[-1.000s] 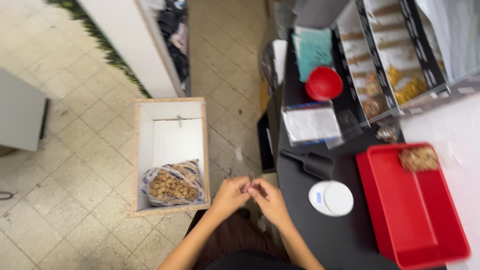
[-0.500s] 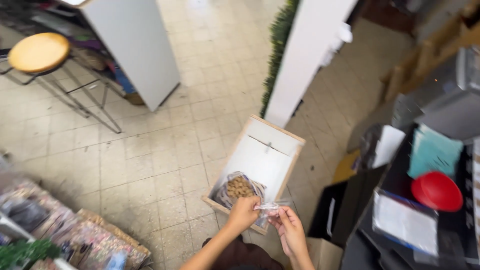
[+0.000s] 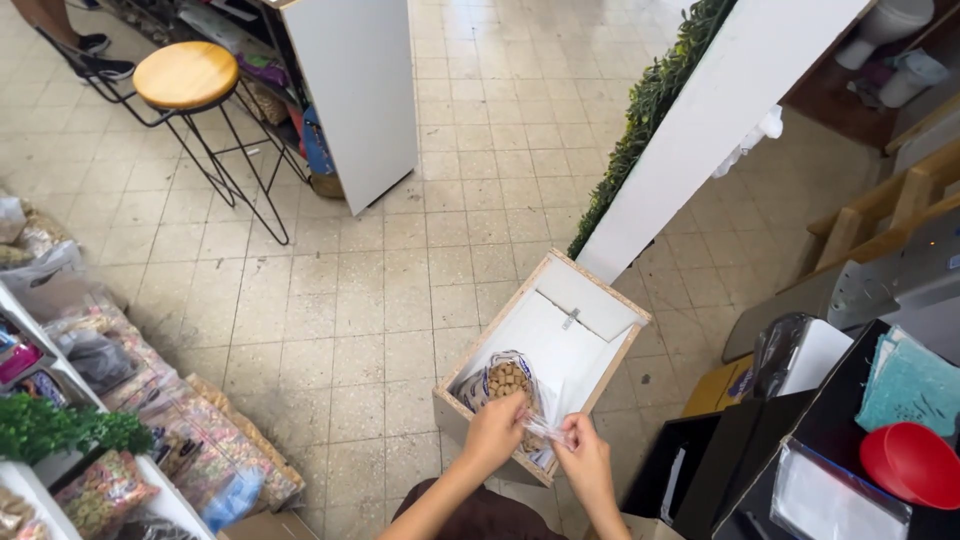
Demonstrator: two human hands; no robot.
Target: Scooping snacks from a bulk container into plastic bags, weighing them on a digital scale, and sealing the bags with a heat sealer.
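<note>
Down by the person's lap, both hands are busy with a small clear plastic bag (image 3: 545, 428) held just above the near corner of a wooden box (image 3: 600, 392). The left hand (image 3: 493, 436) comes in from the left, its fingers (image 3: 520, 412) pressed together on the bag's left end; the right hand (image 3: 585, 462) meets it from the right, fingers (image 3: 566, 432) pinching the other end. The 2 hands sit close, with the thin crinkled plastic stretched between them.

The box stands on the tiled floor (image 3: 380, 260), tilted at an angle to the tiles, open on top with a pale white lining. Inside it, at the near end and just behind the left hand, lies a clear packet of brown biscuit-like pieces (image 3: 505, 380) — partly hidden by the knuckles.

Behind the box a white partition wall (image 3: 720, 130) rises, edged with a strip of green artificial foliage (image 3: 650, 110). Farther off, at the upper left, stands a round wooden-topped stool (image 3: 186, 75) on thin black metal legs, beside a white cabinet (image 3: 355, 90). Along the left edge, shelves hold bags of colourful sweets and snacks (image 3: 190, 430).

To the right, a dark bench (image 3: 740, 460) carries a red bowl (image 3: 910, 462), a teal cloth (image 3: 910, 385) and a clear flat sleeve (image 3: 835, 500) — all well apart from the hands.
</note>
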